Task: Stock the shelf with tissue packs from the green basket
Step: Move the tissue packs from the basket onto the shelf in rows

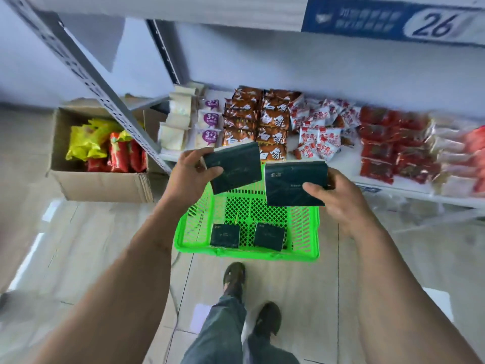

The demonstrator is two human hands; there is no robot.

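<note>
Green plastic mesh forms the basket (246,254), which sits on the tiled floor in front of the low shelf (351,169). We hold one dark tissue pack in each grip above it. Our left hand (187,173) pinches the left pack (233,166), tilted, thumb across its face. Our right hand (338,198) pinches the right pack (295,183) at its right edge, thumb on top. Two more packs (225,235) (269,236) lie on the basket bottom, near its front wall. Noodle packets (258,119) and red snack bags (388,143) fill the shelf. A cardboard box (99,179) of snacks stands left of the shelf upright.
</note>
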